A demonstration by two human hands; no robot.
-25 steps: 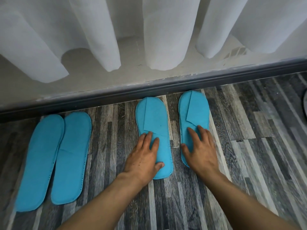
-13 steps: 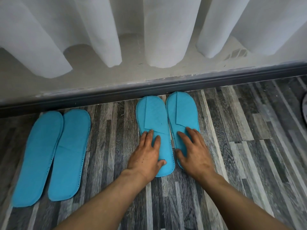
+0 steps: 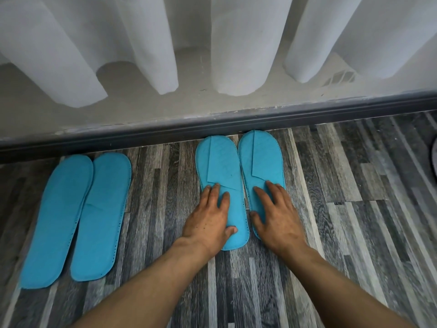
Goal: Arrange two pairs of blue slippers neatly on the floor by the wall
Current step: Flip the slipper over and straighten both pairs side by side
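Observation:
Two pairs of flat blue slippers lie on the grey wood-look floor, toes toward the wall. The left pair, one slipper (image 3: pixel 58 218) beside the other (image 3: pixel 101 214), lies side by side, untouched. In the right pair, my left hand (image 3: pixel 208 216) rests flat, fingers spread, on the heel half of the left slipper (image 3: pixel 220 164). My right hand (image 3: pixel 274 214) lies flat on the heel half of the right slipper (image 3: pixel 262 157). These two slippers sit close together, nearly touching. Both hands press down rather than grip.
A dark grey skirting board (image 3: pixel 212 126) runs along the wall just beyond the toes. White curtain folds (image 3: pixel 236 43) hang above it. A dark round object (image 3: pixel 434 159) shows at the right edge. Bare floor (image 3: pixel 354 209) lies to the right of the slippers.
My right hand has slid the right slipper leftward until it lies beside its mate. The left hand has stayed on its slipper. The left pair has not moved.

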